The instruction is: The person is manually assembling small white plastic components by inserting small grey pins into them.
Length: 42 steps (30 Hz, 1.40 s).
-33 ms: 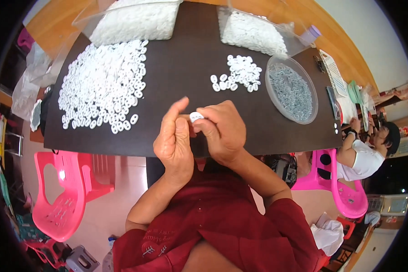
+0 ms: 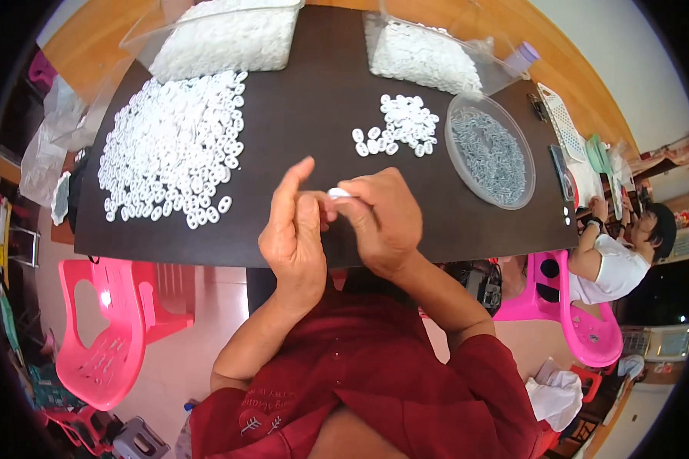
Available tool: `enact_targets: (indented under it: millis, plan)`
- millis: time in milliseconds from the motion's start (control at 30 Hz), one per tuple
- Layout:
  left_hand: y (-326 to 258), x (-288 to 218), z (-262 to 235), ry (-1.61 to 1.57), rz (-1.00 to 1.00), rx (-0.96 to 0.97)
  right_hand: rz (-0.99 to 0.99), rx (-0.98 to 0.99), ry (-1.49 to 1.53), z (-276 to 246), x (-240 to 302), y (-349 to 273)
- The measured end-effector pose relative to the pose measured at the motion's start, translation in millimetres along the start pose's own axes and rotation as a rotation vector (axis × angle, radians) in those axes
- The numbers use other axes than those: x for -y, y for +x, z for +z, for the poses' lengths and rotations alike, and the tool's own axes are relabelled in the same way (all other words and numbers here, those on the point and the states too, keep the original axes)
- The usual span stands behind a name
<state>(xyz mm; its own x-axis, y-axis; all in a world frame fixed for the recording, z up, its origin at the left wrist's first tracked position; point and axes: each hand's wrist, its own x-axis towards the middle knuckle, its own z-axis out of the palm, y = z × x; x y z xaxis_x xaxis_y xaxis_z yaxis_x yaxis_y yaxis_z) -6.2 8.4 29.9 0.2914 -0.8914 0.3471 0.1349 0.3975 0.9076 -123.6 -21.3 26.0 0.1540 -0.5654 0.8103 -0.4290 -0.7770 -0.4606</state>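
My right hand (image 2: 386, 220) pinches a small white oval plastic piece (image 2: 338, 193) between thumb and bent fingers, just above the table's near edge. Close against it on the left is my left hand (image 2: 291, 229). Its index finger points up and away, the thumb stands upright, and the other fingers curl in toward the piece. Whatever those curled fingers hold is hidden. Beyond my hands lies a small group of white two-hole oval pieces (image 2: 409, 122). To the left spreads a much larger heap of the same pieces (image 2: 172, 145).
A round clear tub (image 2: 530, 180) of small grey metal screws or pins stands at the right. Two clear bins (image 2: 291, 34) (image 2: 371, 38) of white pieces sit at the back. Pink chairs (image 2: 103, 359) (image 2: 601, 344) flank me. A person in white (image 2: 612, 268) works at far right.
My right hand has shifted slightly right with the white piece, which now shows less of its face. My left hand keeps nearly the same pose.
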Motion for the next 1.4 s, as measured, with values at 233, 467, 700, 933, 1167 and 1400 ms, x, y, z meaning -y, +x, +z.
enact_targets:
  millis: [233, 467, 700, 933, 1167, 1400]
  plan:
    - [69, 40, 27, 0.719, 0.417, 0.253, 0.214, -0.218, -0.224, -73, -41, 65]
    - [86, 64, 63, 0.874, 0.515, 0.634, -0.018, -0.197, -0.482, -104, -137, 161]
    - [94, 75, 42, 0.916, 0.598, 0.703, -0.065, -0.013, -0.788, -99, -194, 187]
    - [89, 80, 65, 0.883, 0.621, 0.527, -0.109, -0.101, -0.790, -100, -192, 180]
    - [87, 92, 73, 0.920, 0.525, 0.589, -0.012, -0.059, -0.737, -123, -151, 164]
    - [88, 80, 50, 0.966, 0.540, 0.586, 0.086, -0.049, -0.595, -148, -154, 126]
